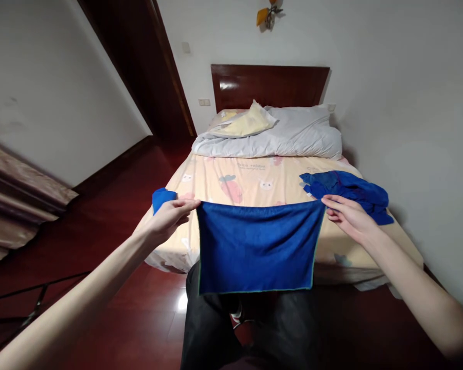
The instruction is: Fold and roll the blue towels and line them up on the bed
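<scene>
A blue cloth towel with a pale green edge hangs stretched out in front of my knees. My left hand pinches its upper left corner, and my right hand pinches the upper right one. The top edge sags slightly between them, with soft creases below. Behind my right hand, a crumpled heap of blue cloths lies on the bed's right side. Another piece of blue cloth shows on the bed past my left hand, partly hidden by it.
The bed has a peach sheet with rabbit and strawberry prints. A bunched grey quilt lies near the wooden headboard. Curtains hang at left, and a thin black metal frame stands on the red floor.
</scene>
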Demonstrator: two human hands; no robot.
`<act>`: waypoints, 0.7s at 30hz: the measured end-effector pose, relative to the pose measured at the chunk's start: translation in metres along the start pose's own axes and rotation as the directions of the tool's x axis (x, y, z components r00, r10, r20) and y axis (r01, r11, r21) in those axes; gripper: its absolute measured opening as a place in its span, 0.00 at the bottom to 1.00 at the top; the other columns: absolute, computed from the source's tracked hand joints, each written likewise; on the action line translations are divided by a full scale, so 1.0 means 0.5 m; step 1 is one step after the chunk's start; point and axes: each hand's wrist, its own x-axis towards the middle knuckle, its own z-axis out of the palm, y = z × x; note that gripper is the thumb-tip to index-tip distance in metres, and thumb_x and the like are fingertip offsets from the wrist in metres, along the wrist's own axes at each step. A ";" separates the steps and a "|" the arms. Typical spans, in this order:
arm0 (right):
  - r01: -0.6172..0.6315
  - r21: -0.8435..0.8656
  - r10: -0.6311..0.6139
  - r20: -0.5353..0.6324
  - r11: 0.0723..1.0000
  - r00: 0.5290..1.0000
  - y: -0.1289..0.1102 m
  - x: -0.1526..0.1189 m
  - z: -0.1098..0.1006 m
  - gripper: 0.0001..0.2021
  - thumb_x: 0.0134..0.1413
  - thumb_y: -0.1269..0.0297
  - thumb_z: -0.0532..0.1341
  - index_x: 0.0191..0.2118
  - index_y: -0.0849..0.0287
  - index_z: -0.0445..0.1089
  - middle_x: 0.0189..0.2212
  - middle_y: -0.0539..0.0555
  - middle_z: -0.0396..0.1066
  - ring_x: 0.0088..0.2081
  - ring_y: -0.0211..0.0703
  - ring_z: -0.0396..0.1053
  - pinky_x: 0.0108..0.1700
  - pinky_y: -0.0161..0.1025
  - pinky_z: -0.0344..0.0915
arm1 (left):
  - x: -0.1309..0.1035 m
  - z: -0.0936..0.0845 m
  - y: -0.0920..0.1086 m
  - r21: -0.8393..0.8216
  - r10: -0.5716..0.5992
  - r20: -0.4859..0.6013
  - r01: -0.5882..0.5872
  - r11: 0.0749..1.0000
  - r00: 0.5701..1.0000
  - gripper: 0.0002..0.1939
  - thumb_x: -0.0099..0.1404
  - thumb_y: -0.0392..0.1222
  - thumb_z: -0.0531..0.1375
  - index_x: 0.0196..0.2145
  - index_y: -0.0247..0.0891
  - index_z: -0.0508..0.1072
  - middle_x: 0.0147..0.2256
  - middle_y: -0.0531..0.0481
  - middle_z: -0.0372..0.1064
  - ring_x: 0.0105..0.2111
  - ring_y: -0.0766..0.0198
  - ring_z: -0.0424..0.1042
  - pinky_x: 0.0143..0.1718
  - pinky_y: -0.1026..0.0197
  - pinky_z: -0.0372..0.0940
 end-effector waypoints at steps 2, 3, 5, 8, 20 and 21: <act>-0.014 0.030 0.015 -0.049 0.999 0.999 0.016 0.069 0.031 0.21 0.30 0.66 0.86 0.31 0.57 0.77 0.26 0.49 0.71 0.24 0.33 0.68 0.19 0.27 0.61 | 0.056 0.042 -0.014 0.097 -0.169 0.135 0.156 0.983 0.976 0.30 0.35 0.57 0.85 0.29 0.36 0.81 0.29 0.47 0.74 0.32 0.62 0.70 0.36 0.60 0.63; -0.005 0.039 0.008 -0.081 0.999 0.997 0.023 0.103 0.047 0.20 0.34 0.68 0.85 0.31 0.59 0.76 0.25 0.49 0.71 0.24 0.32 0.68 0.19 0.25 0.61 | 0.084 0.063 -0.017 0.141 -0.217 0.164 0.195 0.971 0.962 0.31 0.35 0.59 0.85 0.29 0.36 0.82 0.31 0.47 0.76 0.34 0.61 0.70 0.38 0.60 0.63; 0.044 0.049 -0.037 -0.138 0.998 0.990 0.028 0.163 0.077 0.19 0.39 0.69 0.83 0.32 0.59 0.74 0.23 0.48 0.70 0.23 0.31 0.68 0.21 0.24 0.61 | 0.139 0.102 -0.016 0.154 -0.178 0.138 0.156 0.976 0.974 0.32 0.34 0.61 0.84 0.29 0.36 0.82 0.32 0.46 0.77 0.37 0.60 0.70 0.39 0.59 0.61; 0.224 0.067 -0.211 -0.163 0.972 0.964 0.021 0.227 0.101 0.19 0.42 0.65 0.82 0.35 0.58 0.74 0.25 0.47 0.72 0.23 0.31 0.69 0.23 0.25 0.64 | 0.206 0.140 -0.007 0.090 0.030 0.072 -0.036 0.995 0.997 0.32 0.37 0.62 0.83 0.31 0.34 0.84 0.34 0.44 0.77 0.39 0.56 0.71 0.40 0.58 0.61; 0.295 -0.150 -0.304 -0.041 0.944 0.952 0.379 0.204 -0.003 0.30 0.42 0.38 0.79 0.39 0.57 0.73 0.27 0.49 0.74 0.27 0.38 0.71 0.31 0.35 0.70 | 0.119 0.054 -0.386 0.291 0.188 0.178 -0.234 0.928 0.966 0.22 0.53 0.61 0.74 0.32 0.38 0.87 0.25 0.50 0.63 0.28 0.62 0.63 0.32 0.59 0.58; 0.223 -0.186 -0.236 -0.046 0.957 0.971 0.436 0.185 -0.008 0.32 0.40 0.35 0.78 0.37 0.57 0.72 0.26 0.50 0.74 0.26 0.38 0.71 0.29 0.35 0.69 | 0.091 0.051 -0.441 0.340 0.088 0.170 -0.142 0.929 0.982 0.22 0.52 0.61 0.74 0.30 0.38 0.87 0.24 0.50 0.64 0.27 0.62 0.63 0.32 0.59 0.57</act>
